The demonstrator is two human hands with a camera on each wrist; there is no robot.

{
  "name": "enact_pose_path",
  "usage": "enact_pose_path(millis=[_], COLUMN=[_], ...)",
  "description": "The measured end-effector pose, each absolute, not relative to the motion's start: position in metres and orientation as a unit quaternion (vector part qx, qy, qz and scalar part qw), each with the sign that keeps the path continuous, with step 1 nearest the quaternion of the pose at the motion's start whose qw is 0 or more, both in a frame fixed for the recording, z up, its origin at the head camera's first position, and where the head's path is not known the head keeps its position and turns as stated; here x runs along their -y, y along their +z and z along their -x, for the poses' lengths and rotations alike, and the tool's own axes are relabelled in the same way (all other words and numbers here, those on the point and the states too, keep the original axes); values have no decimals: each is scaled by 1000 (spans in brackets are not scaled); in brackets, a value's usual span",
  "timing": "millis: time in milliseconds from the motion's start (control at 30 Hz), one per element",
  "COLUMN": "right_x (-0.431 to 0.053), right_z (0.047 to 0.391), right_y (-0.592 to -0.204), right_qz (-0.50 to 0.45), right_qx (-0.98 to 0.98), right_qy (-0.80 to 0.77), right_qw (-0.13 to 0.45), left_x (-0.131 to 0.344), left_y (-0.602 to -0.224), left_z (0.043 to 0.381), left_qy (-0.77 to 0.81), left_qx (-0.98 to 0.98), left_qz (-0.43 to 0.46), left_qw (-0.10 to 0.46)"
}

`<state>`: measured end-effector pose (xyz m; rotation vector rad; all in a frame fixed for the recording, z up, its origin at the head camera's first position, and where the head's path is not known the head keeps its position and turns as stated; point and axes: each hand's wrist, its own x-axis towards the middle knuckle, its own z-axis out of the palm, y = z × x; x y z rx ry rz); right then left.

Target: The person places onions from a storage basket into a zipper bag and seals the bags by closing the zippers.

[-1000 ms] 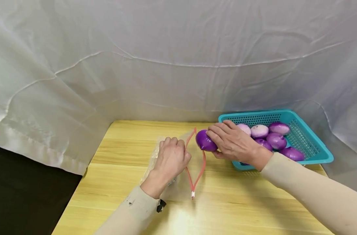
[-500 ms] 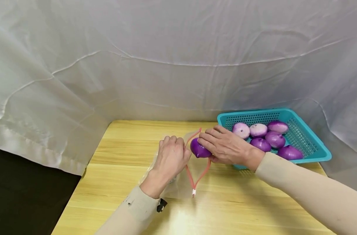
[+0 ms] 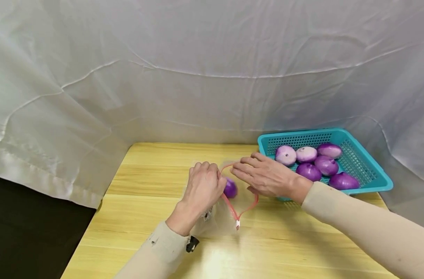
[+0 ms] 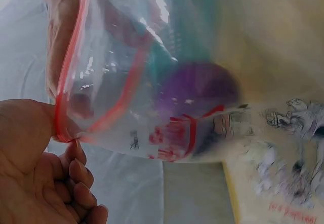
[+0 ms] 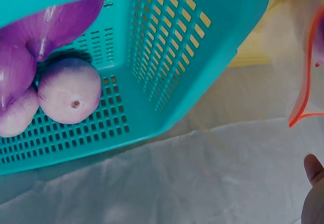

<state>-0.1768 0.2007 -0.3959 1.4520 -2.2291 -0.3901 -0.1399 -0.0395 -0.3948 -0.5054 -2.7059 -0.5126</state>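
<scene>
Pinching the red zip edge (image 3: 229,205) of a clear plastic bag (image 3: 217,221), the left hand (image 3: 203,190) has thumb and index on the strip, other fingers curled in. Right hand (image 3: 265,175) holds nothing visible; fingers stretched out, roughly side by side, over the far right of the bag mouth. Can't tell if the fingertips touch the rim. Mouth gapes between the hands; white slider (image 3: 237,224) at its near end.

Purple onion (image 3: 230,188) sits inside the bag, just past the mouth, right by the left hand and partly hidden by it; left wrist view shows it blurred through the film. Bag carries dark line drawings (image 4: 298,118) and red print (image 4: 172,140).

Teal basket (image 3: 388,185) at back right of the bench, just beyond the right hand, perforated walls. Six onions (image 3: 327,166) visible in it, grouped toward its left and middle: two pale ones along the back left, the others deeper purple.

Bench (image 3: 135,240) is yellow wood grain, bag lying around its middle. Beige sleeves (image 3: 372,228) on both arms, black fitting (image 3: 192,243) by the left cuff. Grey cloth (image 3: 212,100) with creases hangs behind; dark area (image 3: 30,228) lower left.
</scene>
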Motion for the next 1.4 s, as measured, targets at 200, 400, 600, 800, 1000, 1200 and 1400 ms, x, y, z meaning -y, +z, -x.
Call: enact_pose_path(millis=[200,400,600,800,1000,1200,1400], right_x=[-200,-198,-190,-182,-174,-171,-173], right_z=[173,161,155,160,163,167,170], right_y=[-406,-422,-426,-414,-402,-403,-409], right_qz=[-436,-345,-265,-198,-198,-209,-225], right_qx=[859,897,941,968,968,966,961], right_qy=[-71,-9,63,116,143,138,140], right_qw=[258,275,199,107,61,60,80], left_x=[43,45,47,43,43,43,36], left_y=[-395,-394,-385,-366,-363,-367,-374], left_z=[141,142,134,118,118,126,131], left_qy=[-205,-221,-223,-217,-110,9,45], left_qx=[952,949,949,930,935,944,924], left_qz=[161,153,147,183,207,238,274], left_qw=[159,167,170,233,265,229,262])
